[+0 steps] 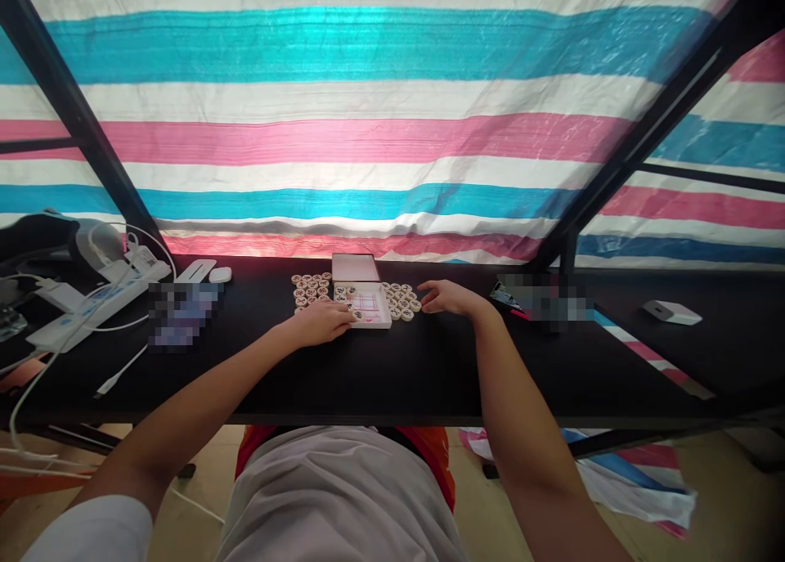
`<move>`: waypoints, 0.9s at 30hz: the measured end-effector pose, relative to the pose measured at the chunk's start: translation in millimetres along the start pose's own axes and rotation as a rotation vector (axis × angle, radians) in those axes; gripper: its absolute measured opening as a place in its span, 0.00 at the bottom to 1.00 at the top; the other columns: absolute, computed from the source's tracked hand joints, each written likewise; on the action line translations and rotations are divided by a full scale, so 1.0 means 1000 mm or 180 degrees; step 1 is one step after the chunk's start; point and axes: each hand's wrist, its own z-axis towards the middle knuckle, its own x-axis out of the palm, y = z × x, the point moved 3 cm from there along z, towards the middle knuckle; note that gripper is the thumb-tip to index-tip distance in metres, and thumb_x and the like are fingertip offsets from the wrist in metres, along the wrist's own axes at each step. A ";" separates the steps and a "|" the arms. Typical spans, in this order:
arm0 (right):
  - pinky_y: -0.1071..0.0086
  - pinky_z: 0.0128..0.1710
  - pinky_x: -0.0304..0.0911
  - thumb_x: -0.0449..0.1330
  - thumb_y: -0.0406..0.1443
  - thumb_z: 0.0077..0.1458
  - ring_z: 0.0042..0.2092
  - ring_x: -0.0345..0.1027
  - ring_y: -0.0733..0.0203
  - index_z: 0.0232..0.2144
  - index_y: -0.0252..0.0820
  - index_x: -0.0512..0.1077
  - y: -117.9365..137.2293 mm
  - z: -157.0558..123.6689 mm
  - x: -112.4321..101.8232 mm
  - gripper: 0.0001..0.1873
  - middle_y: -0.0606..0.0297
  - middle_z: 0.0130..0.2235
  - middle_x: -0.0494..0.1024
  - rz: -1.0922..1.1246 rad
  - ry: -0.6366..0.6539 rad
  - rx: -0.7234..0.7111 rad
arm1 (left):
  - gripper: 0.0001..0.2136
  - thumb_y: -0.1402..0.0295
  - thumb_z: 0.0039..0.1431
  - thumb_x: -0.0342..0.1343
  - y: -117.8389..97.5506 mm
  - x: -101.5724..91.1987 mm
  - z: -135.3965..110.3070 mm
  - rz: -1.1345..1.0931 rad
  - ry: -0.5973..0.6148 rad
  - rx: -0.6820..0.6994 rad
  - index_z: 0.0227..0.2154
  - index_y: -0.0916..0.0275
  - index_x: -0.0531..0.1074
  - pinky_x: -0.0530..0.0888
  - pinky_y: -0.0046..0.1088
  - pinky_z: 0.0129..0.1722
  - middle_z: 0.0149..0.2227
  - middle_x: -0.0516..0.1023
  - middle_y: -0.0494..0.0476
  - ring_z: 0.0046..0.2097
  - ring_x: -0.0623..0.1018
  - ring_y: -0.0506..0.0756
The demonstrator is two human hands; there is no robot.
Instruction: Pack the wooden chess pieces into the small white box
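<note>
A small white box (381,323) lies on the black table with its lid (356,267) tilted up at the back. Inside, at the left, are several round Chinese chess pieces (341,292) and a folded sheet with red lines (366,302). My left hand (325,321) reaches over the box's front left corner, its fingers bent on the edge; their undersides are hidden. Red-marked pieces (311,284) stand in rows left of the box. Dark-marked pieces (401,300) are grouped on the right. My right hand (450,298) is beside these, thumb and fingers apart, with nothing visible between them.
At the left lie a power strip (101,300) with plugs and cables, a blurred phone-like object (184,316) and a white case (220,275). Farther right are a blurred packet (540,298) and a white charger (672,312). Striped sheeting (368,137) hangs behind the table.
</note>
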 end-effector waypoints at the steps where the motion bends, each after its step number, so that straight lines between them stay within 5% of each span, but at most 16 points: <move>1: 0.68 0.40 0.70 0.66 0.27 0.38 0.37 0.74 0.57 0.54 0.31 0.65 0.001 0.000 0.001 0.37 0.54 0.39 0.79 0.0024 -0.0005 -0.0004 | 0.12 0.69 0.64 0.46 0.000 0.000 0.000 -0.0004 -0.0001 -0.0009 0.45 0.61 0.73 0.66 0.29 0.45 0.42 0.77 0.56 0.43 0.75 0.54; 12: 0.72 0.33 0.69 0.63 0.28 0.41 0.35 0.72 0.60 0.51 0.33 0.68 -0.001 0.006 -0.003 0.31 0.54 0.42 0.78 -0.0687 -0.0333 0.0015 | 0.13 0.69 0.64 0.45 0.000 -0.001 0.002 -0.0055 0.0086 -0.0046 0.45 0.61 0.72 0.66 0.31 0.46 0.43 0.77 0.57 0.43 0.75 0.54; 27: 0.72 0.37 0.66 0.59 0.30 0.45 0.35 0.71 0.61 0.45 0.38 0.75 0.007 0.007 0.006 0.22 0.61 0.39 0.79 -0.0977 -0.0370 -0.0290 | 0.12 0.69 0.64 0.45 0.001 0.001 0.001 -0.0063 0.0038 -0.0023 0.45 0.61 0.72 0.66 0.30 0.46 0.43 0.76 0.56 0.43 0.75 0.54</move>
